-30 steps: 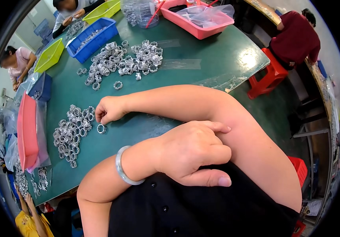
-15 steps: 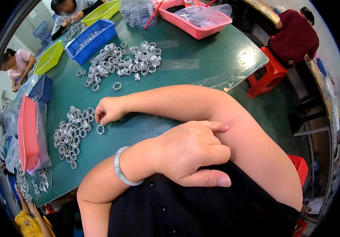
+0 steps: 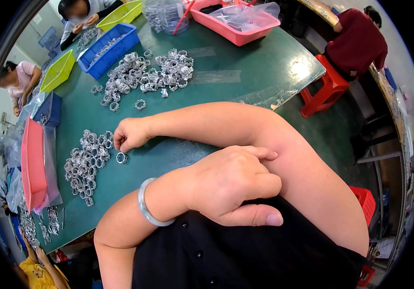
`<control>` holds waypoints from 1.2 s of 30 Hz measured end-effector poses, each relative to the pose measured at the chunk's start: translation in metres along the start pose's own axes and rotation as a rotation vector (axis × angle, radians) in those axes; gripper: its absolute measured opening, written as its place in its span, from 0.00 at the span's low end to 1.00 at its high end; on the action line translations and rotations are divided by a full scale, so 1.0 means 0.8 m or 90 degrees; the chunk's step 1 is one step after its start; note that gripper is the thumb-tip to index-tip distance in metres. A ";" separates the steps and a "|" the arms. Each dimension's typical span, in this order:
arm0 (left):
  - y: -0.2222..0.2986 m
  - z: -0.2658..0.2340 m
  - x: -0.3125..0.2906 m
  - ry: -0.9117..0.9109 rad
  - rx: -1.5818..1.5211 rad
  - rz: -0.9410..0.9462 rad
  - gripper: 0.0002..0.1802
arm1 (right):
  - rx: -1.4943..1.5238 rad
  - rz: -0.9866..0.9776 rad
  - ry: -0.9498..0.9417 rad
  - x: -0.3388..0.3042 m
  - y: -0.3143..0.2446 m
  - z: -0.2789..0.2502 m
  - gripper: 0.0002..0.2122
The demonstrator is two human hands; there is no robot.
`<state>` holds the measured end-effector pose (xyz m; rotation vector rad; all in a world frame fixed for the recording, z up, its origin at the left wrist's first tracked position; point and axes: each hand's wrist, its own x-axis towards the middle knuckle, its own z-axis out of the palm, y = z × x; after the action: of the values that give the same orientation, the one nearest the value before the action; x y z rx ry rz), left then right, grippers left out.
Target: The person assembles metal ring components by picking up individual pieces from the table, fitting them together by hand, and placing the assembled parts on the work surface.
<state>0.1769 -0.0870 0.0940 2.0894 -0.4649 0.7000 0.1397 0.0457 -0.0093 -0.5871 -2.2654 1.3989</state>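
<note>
Spreads index finger and thumb of left hand (image 3: 235, 185) at centre frame, with index tip against right arm (image 3: 202, 124). Curls right hand (image 3: 133, 134) left of centre, just beside a loose silver ring (image 3: 118, 159); cannot tell whether pinching anything. Includes ring pile (image 3: 89, 161) at left, larger heap (image 3: 120, 83) at upper left, on green table (image 3: 260, 60); pink tray (image 3: 34, 166) at far left.

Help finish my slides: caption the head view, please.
Left hand at the right arm, right hand beside silvery rings on a green table.
</note>
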 end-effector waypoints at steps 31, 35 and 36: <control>0.041 -0.009 -0.007 0.045 0.064 -0.046 0.23 | 0.084 0.096 -0.040 0.009 -0.015 -0.003 0.09; 0.049 -0.002 -0.003 0.045 0.082 -0.017 0.27 | 0.027 0.105 -0.071 0.009 -0.027 -0.005 0.11; 0.051 -0.001 -0.002 0.046 0.087 -0.017 0.27 | 0.024 0.102 -0.073 0.010 -0.030 -0.004 0.11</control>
<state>0.1531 -0.1094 0.1184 2.1849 -0.3583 0.8078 0.1316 0.0426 0.0144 -0.7074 -2.3185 1.5859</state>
